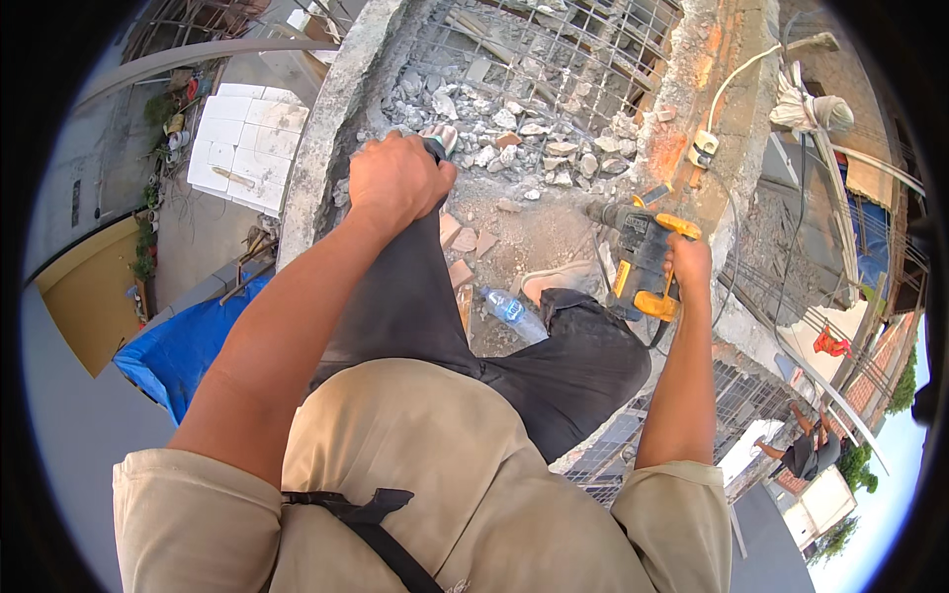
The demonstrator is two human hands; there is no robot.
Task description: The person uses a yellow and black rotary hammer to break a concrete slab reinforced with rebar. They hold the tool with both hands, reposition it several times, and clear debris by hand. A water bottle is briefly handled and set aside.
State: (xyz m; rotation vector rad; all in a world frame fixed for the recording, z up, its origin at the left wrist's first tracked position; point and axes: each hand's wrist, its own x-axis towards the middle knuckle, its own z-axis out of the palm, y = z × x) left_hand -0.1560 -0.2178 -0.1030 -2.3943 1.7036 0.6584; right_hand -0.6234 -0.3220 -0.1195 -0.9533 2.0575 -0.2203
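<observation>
My right hand (688, 263) is closed around the rear handle of a yellow-and-black rotary hammer (639, 256). The tool lies on its side over the dusty floor, its chuck (602, 213) towards the rubble. My left hand (400, 178) is on the knee of my black trousers (404, 289); its fingertips are hidden behind the knee. Just beyond it, the toes of one foot (442, 137) show. Between my legs lie a clear plastic bottle (515, 315) with a blue label and several broken brick pieces (461, 272). My other foot (560, 278) rests beside the bottle.
Broken concrete (511, 141) lies ahead, below exposed rebar mesh (571, 52). A concrete edge (326, 126) drops off at left, above stacked white blocks (248, 141) and a blue tarp (196, 345). At right are a socket (703, 148) with cables and a distant person (808, 448).
</observation>
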